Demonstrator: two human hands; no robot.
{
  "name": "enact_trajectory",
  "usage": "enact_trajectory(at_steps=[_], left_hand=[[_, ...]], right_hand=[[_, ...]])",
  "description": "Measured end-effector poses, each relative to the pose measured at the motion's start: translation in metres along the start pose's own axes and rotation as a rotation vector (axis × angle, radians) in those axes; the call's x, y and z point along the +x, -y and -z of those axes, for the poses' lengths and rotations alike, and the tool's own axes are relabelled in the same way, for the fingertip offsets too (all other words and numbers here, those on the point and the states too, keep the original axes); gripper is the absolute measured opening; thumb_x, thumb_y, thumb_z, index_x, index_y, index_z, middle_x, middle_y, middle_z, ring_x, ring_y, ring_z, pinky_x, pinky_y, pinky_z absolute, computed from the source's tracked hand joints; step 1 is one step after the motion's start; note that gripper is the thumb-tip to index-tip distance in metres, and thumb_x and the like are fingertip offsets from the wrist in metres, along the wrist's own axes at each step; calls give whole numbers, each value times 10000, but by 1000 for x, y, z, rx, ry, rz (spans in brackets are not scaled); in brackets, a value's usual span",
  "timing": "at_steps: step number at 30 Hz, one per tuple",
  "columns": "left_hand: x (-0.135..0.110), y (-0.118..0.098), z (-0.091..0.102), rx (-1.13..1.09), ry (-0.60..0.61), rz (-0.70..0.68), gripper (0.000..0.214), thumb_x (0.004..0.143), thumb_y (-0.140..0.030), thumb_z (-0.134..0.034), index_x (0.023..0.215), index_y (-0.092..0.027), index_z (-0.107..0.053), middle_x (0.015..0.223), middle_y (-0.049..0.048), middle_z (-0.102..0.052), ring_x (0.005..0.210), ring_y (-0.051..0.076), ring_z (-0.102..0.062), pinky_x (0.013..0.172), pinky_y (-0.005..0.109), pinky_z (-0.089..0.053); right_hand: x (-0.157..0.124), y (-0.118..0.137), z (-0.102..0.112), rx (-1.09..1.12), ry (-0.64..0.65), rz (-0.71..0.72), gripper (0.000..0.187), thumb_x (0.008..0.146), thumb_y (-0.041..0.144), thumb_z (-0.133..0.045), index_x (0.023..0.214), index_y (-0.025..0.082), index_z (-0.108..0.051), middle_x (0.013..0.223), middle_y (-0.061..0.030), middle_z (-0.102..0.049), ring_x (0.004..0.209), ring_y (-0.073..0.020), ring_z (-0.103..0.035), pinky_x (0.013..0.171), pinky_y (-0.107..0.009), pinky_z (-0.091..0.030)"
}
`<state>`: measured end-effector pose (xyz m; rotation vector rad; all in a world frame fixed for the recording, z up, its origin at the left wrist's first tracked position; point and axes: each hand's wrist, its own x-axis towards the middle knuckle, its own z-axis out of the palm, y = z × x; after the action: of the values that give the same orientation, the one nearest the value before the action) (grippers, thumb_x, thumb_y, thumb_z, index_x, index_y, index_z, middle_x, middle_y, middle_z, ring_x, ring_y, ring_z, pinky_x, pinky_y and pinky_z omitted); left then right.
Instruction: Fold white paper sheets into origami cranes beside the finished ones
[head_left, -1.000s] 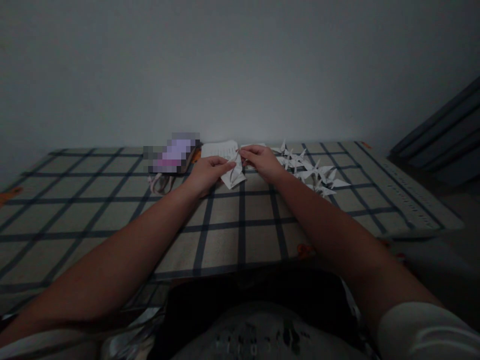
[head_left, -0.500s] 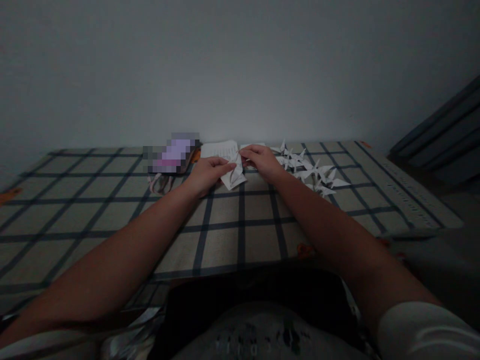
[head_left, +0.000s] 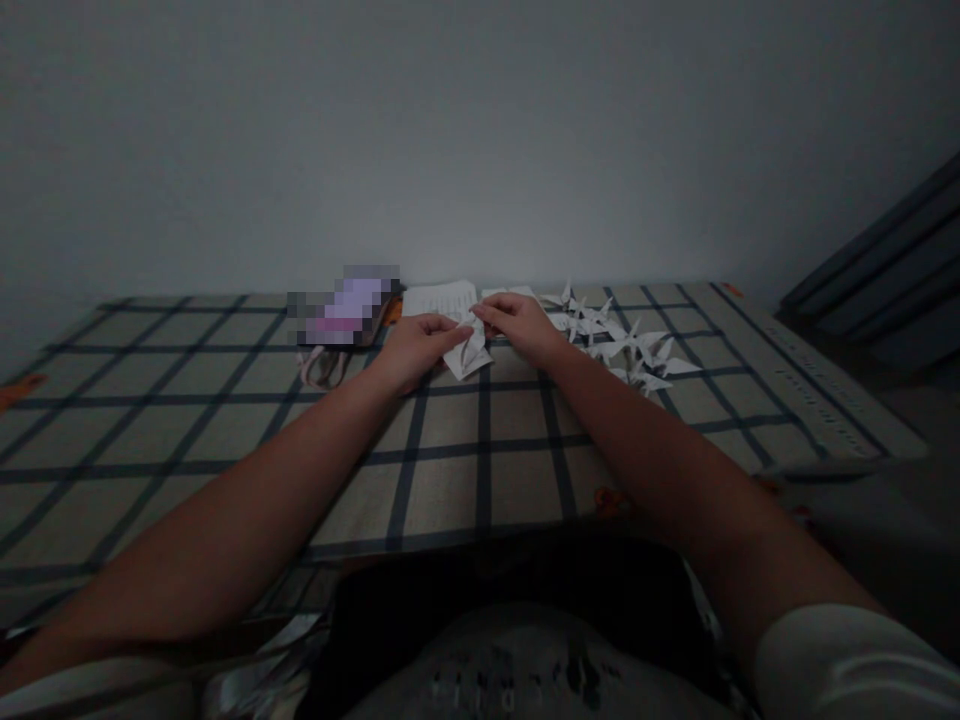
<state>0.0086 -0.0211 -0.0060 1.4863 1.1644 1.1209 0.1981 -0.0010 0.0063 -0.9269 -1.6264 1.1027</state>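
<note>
Right now both hands meet over a partly folded white paper piece [head_left: 472,354] lying on the checked cloth [head_left: 450,470] of the worktop. Fingers of the left hand [head_left: 417,347] pinch its near-left edge, and the right hand [head_left: 523,325] pinches the top of it from the other side. Just beyond lies a printed sheet [head_left: 442,298]. Close by on the right sits a cluster of finished paper cranes [head_left: 626,348]. Left of the sheet is a blurred pinkish object [head_left: 343,308].

Folded sheet [head_left: 471,355] — thin matt white paper, sharply creased; the cranes [head_left: 626,350] the same paper; checked cloth [head_left: 480,450] — woven, matt, slightly coarse; wall [head_left: 480,140] smooth, matt.
</note>
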Motion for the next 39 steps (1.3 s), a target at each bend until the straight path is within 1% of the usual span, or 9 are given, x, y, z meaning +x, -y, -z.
enact_trajectory(at_steps=[4, 8, 14, 16, 20, 25, 29, 32, 39], left_hand=[[-3, -2, 0, 44, 41, -38, 467, 664, -551, -835, 846, -130, -744, 712, 50, -710, 555, 123, -570, 528, 237, -424], [-7, -5, -3, 29, 103, -61, 521, 710, -611, -787, 911, -131, -758, 714, 38, -701, 558, 125, -561, 521, 238, -436], [-5, 3, -5, -26, 128, -79, 550, 792, -690, -672, 769, -144, -737, 633, 43, -659, 558, 150, -571, 553, 267, -456], [-3, 5, -5, -41, 139, -79, 564, 803, -705, -646, 766, -149, -734, 638, 47, -661, 568, 161, -580, 562, 276, -466], [-3, 3, -2, 72, 113, -101, 521, 748, -665, -725, 804, -147, -751, 670, 38, -679, 599, 156, -568, 576, 265, -448], [-1, 3, 1, 108, 109, -147, 508, 820, -638, -660, 780, -138, -744, 703, 45, -689, 651, 154, -563, 638, 266, -430], [-1, 4, 1, 126, 98, -162, 504, 831, -628, -652, 802, -134, -752, 734, 50, -701, 688, 161, -572, 670, 267, -426], [-1, 2, 0, 141, 92, -173, 508, 832, -637, -645, 801, -140, -747, 726, 45, -696, 676, 160, -567, 659, 264, -424], [-3, -1, 1, 285, 108, -187, 534, 831, -670, -612, 831, -157, -757, 693, 33, -687, 629, 165, -566, 604, 259, -422]], right_hand=[[-2, 4, 0, -47, -24, 16, 249, 845, 361, -676, 705, 162, -623, 642, 26, -558, 618, -98, -490, 638, -256, -422], [-1, 5, 0, -29, -72, 36, 226, 823, 349, -677, 704, 165, -621, 625, 38, -544, 607, -96, -475, 628, -252, -411], [0, 4, 0, -21, -89, 39, 204, 817, 337, -685, 720, 166, -630, 635, 37, -555, 623, -97, -482, 635, -249, -414], [0, 3, 1, -21, -81, 44, 211, 821, 342, -689, 721, 167, -628, 642, 36, -554, 630, -99, -490, 641, -252, -414], [1, 0, 0, 4, -58, 38, 229, 823, 365, -706, 732, 169, -631, 657, 29, -563, 641, -106, -505, 642, -256, -420], [4, -4, -1, 149, -54, -17, 215, 837, 369, -679, 770, 166, -654, 707, 8, -606, 671, -114, -543, 664, -262, -461], [3, -4, 0, 122, -57, 12, 160, 803, 317, -700, 782, 159, -680, 688, 16, -603, 664, -107, -534, 670, -259, -459], [2, -2, 2, 79, -34, 28, 168, 808, 326, -696, 780, 161, -686, 680, 17, -602, 665, -106, -529, 671, -257, -447], [3, -3, 1, 63, -41, -13, 196, 787, 351, -714, 767, 160, -672, 682, 20, -597, 668, -103, -525, 668, -247, -456]])
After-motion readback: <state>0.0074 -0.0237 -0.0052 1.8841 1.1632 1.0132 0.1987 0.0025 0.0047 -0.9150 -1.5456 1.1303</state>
